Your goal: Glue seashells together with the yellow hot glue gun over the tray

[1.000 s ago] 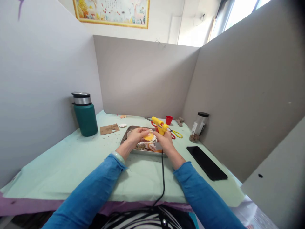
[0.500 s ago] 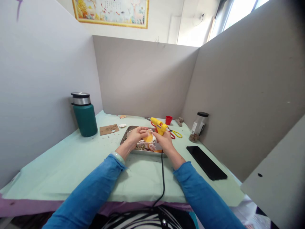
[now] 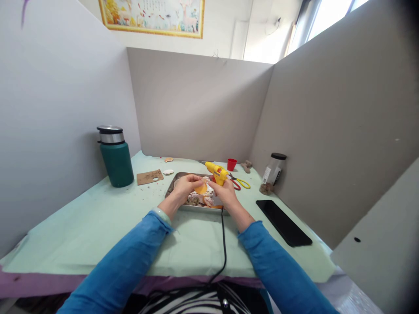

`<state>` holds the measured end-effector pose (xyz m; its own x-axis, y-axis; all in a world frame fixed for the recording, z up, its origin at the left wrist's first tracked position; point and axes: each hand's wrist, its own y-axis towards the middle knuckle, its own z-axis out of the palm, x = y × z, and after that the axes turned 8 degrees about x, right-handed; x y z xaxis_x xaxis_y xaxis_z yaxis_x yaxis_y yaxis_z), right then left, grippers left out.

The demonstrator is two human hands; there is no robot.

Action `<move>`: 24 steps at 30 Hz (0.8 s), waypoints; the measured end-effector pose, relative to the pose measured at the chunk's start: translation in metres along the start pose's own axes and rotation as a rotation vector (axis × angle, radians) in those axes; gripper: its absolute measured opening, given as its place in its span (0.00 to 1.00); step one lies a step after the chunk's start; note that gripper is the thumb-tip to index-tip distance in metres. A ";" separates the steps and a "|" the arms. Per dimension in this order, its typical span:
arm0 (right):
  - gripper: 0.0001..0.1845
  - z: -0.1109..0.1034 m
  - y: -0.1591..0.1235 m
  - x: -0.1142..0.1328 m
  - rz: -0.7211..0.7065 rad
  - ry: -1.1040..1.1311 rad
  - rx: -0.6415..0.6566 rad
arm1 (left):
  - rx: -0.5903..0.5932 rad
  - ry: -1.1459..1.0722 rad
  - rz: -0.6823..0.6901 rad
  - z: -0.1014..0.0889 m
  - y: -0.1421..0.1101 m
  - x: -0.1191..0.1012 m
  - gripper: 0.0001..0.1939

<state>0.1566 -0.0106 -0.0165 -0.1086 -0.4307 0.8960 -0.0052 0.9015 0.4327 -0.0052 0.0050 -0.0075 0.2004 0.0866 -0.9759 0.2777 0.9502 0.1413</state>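
Between the fingers of my left hand is a small flat orange piece, pinched at its upper edge. A yellow glue gun is held in my right hand, its body tilted with one end pointing up and left. My right fingertips come close to the orange piece; I cannot tell whether they touch it. Both hands are over a metal tray that holds pale and orange cut pieces. A black cord hangs from beneath my right hand toward the table's front edge.
Scissors with yellow and red handles and a red cup lie behind the tray. A brown card and a green bottle are at left. To the right are a clear jar and a black phone-like slab. Grey partitions enclose the table.
The orange piece has shifted slightly left and turned in my left fingers. The glue gun has moved a little to the left with my right hand.
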 end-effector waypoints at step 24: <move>0.16 0.002 -0.001 0.005 0.028 0.025 -0.006 | 0.060 -0.044 0.030 0.017 -0.003 -0.001 0.17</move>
<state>0.1538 -0.0133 -0.0128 -0.0834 -0.4058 0.9101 0.0032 0.9132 0.4075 0.0096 -0.0028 -0.0039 0.2501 0.0998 -0.9631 0.3270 0.9275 0.1810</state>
